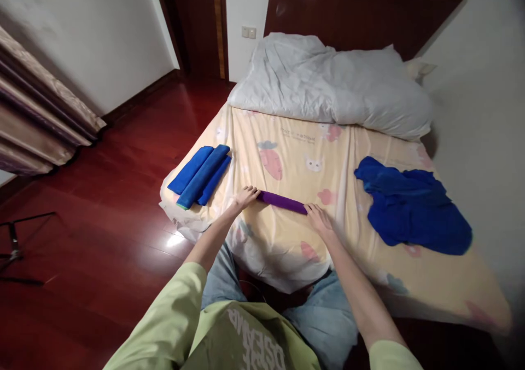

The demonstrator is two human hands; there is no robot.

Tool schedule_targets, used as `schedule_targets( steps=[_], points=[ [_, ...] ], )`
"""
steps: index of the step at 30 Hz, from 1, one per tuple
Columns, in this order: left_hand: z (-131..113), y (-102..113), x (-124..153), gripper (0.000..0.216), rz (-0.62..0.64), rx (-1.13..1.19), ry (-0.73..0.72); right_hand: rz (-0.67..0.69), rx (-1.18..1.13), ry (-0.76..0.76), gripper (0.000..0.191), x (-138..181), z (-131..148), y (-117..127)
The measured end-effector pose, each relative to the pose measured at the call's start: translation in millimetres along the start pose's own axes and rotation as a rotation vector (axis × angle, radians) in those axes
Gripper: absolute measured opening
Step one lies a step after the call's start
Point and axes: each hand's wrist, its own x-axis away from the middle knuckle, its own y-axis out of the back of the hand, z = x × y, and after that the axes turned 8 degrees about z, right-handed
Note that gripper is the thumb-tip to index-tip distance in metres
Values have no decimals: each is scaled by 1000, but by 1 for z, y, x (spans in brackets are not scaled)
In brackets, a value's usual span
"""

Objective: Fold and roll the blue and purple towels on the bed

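A purple cloth (282,201), folded into a narrow strip, lies across the near part of the bed (295,233). My left hand (245,196) rests on its left end with the fingers closed over it. At the strip's right end my right hand (318,218) presses down in the same way. Both forearms reach forward from pale green sleeves.
Folded blue towels (202,175) lie side by side at the bed's left corner. A loose heap of blue cloth (412,206) sits on the right. A white duvet (328,82) is bunched at the headboard. Red wooden floor (102,222) and curtains (41,118) are to the left.
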Motion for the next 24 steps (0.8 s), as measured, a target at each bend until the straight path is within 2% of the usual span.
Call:
schedule_targets(
  steps=[3, 5, 9, 12, 15, 18, 21, 24],
  points=[
    [1, 14, 5, 35, -8, -9, -39, 27, 53, 17, 52, -5, -3, 13],
    [1, 20, 19, 35, -25, -14, -68, 27, 68, 33, 53, -9, -5, 25],
    [-2, 25, 72, 38, -89, 17, -98, -11, 116, 80, 51, -29, -1, 63],
    [-1, 21, 122, 41, -146, 40, -59, -44, 159, 182, 51, -63, 16, 97],
    [5, 12, 168, 42, -227, 44, 13, -67, 115, 285, 51, -115, 49, 124],
    [13, -3, 204, 47, -345, 59, 99, -105, 21, 383, 48, -176, 95, 137],
    [22, -18, 229, 55, -416, 50, 221, -157, -28, 492, 43, -232, 147, 137],
    [31, -30, 243, 60, -441, 20, 319, -180, -84, 572, 37, -276, 194, 127]
  ],
)
